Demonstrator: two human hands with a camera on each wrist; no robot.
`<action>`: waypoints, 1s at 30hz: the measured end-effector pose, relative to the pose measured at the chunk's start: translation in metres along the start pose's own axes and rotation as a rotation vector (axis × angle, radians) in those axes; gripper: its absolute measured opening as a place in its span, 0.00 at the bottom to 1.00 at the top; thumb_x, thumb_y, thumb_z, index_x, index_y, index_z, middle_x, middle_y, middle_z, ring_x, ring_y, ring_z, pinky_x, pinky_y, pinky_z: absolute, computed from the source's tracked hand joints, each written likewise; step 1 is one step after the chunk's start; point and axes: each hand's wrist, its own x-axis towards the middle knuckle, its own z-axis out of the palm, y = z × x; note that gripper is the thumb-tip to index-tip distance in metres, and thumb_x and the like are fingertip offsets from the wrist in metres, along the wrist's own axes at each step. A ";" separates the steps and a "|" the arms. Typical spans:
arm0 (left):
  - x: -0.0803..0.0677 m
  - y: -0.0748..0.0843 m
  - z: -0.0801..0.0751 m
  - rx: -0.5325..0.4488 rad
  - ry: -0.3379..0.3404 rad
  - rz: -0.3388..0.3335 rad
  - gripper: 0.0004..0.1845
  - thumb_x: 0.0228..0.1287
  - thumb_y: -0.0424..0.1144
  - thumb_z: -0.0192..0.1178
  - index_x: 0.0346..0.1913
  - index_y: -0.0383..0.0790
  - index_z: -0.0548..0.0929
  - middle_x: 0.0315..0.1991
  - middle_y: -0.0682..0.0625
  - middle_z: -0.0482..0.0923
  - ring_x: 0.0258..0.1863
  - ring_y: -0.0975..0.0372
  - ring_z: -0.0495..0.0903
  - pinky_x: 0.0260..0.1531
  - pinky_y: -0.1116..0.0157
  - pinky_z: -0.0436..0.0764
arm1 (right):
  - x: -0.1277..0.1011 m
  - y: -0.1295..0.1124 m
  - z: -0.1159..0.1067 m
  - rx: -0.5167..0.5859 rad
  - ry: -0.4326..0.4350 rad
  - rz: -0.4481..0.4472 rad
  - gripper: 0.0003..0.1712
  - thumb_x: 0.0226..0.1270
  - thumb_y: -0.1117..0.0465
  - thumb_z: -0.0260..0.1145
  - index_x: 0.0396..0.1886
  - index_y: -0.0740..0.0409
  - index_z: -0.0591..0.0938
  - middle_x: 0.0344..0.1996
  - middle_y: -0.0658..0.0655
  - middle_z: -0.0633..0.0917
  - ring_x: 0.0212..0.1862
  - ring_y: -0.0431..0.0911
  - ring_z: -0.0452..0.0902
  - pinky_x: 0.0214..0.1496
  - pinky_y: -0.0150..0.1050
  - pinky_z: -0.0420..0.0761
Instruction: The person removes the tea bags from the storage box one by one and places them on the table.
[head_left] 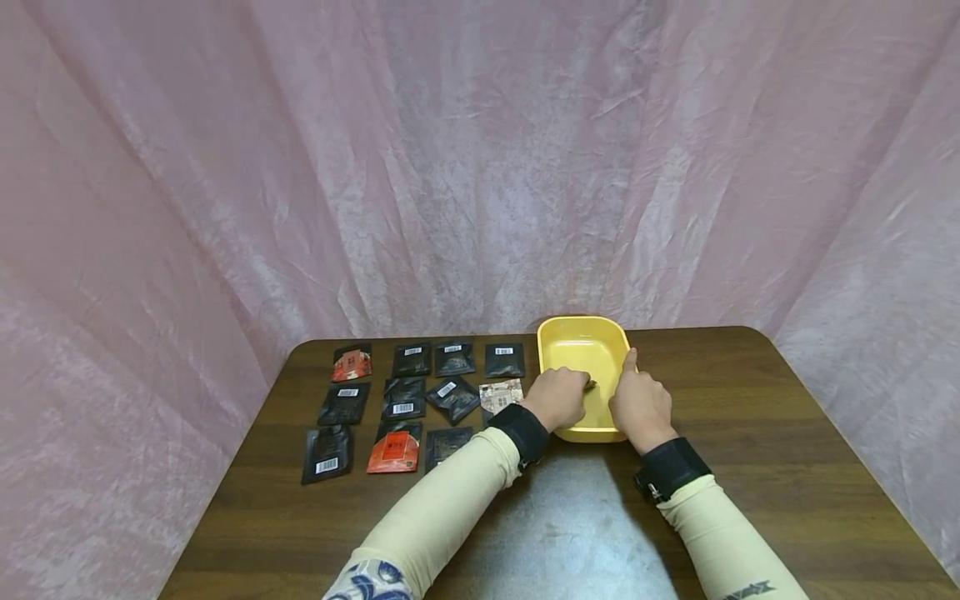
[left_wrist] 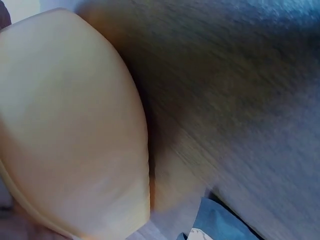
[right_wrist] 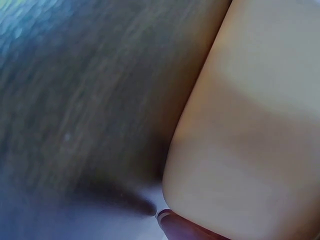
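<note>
A yellow plastic basin (head_left: 583, 327) stands near the table's back edge, right of the packets. Over its left rim reaches my left hand (head_left: 558, 398), fingers curled, with a small dark brownish thing (head_left: 590, 384) at the fingertips inside the basin; most of that thing is hidden by the hand and I cannot tell its kind. My right hand (head_left: 643, 408) grips the right rim, its index finger stretched forward along it. The basin's outer wall (left_wrist: 75, 125) fills much of the left wrist view. In the right wrist view a fingertip (right_wrist: 172, 220) shows beside the wall.
Left of the basin lie several flat black packets (head_left: 412, 360) with white barcode labels, roughly in rows. Orange-red packets (head_left: 395, 450) and a pale printed packet (head_left: 501, 395) are among them. A pink velvet curtain (head_left: 480, 167) hangs behind the brown wooden table (head_left: 750, 417).
</note>
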 end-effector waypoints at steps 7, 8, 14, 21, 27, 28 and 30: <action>-0.005 0.000 -0.004 -0.025 0.035 0.016 0.07 0.69 0.36 0.62 0.46 0.48 0.88 0.37 0.52 0.90 0.35 0.59 0.89 0.33 0.61 0.85 | 0.000 0.000 0.000 -0.003 0.001 -0.002 0.51 0.68 0.63 0.63 0.84 0.75 0.51 0.37 0.75 0.88 0.31 0.63 0.86 0.30 0.56 0.82; -0.006 0.000 -0.005 -0.024 0.037 0.020 0.08 0.70 0.36 0.62 0.47 0.48 0.88 0.37 0.52 0.90 0.35 0.59 0.89 0.34 0.61 0.85 | -0.001 0.000 -0.001 -0.001 0.003 -0.002 0.50 0.68 0.63 0.63 0.84 0.75 0.51 0.36 0.75 0.88 0.31 0.63 0.85 0.29 0.56 0.82; -0.015 0.004 -0.019 -0.036 0.069 0.044 0.14 0.71 0.34 0.60 0.54 0.47 0.88 0.38 0.53 0.90 0.36 0.60 0.88 0.36 0.61 0.86 | -0.002 -0.001 -0.001 -0.002 0.001 -0.002 0.49 0.69 0.64 0.61 0.84 0.75 0.50 0.38 0.76 0.87 0.33 0.65 0.86 0.31 0.57 0.83; -0.039 0.006 -0.038 -0.039 0.184 0.074 0.17 0.73 0.34 0.58 0.59 0.47 0.87 0.41 0.52 0.92 0.37 0.60 0.90 0.39 0.61 0.87 | -0.003 -0.002 -0.001 0.007 -0.016 0.009 0.49 0.70 0.64 0.60 0.84 0.75 0.50 0.42 0.77 0.87 0.36 0.66 0.87 0.33 0.58 0.84; -0.072 -0.004 -0.047 -0.022 0.306 0.084 0.18 0.73 0.32 0.57 0.61 0.46 0.87 0.42 0.52 0.93 0.40 0.60 0.91 0.45 0.62 0.85 | -0.003 -0.001 -0.001 0.012 -0.004 0.012 0.48 0.69 0.64 0.60 0.84 0.74 0.51 0.40 0.76 0.87 0.36 0.66 0.87 0.33 0.59 0.84; -0.079 -0.006 -0.048 -0.023 0.317 0.075 0.18 0.74 0.32 0.56 0.61 0.45 0.87 0.44 0.52 0.93 0.42 0.60 0.92 0.46 0.61 0.85 | -0.002 -0.001 -0.001 0.012 -0.001 0.011 0.48 0.70 0.64 0.60 0.84 0.74 0.51 0.39 0.76 0.87 0.35 0.66 0.86 0.33 0.59 0.84; -0.091 -0.010 -0.048 -0.027 0.331 0.057 0.18 0.75 0.32 0.55 0.62 0.44 0.87 0.46 0.51 0.93 0.44 0.60 0.92 0.49 0.60 0.86 | -0.002 -0.001 -0.002 0.012 0.009 0.010 0.47 0.70 0.64 0.59 0.84 0.74 0.52 0.38 0.75 0.87 0.33 0.64 0.85 0.32 0.58 0.83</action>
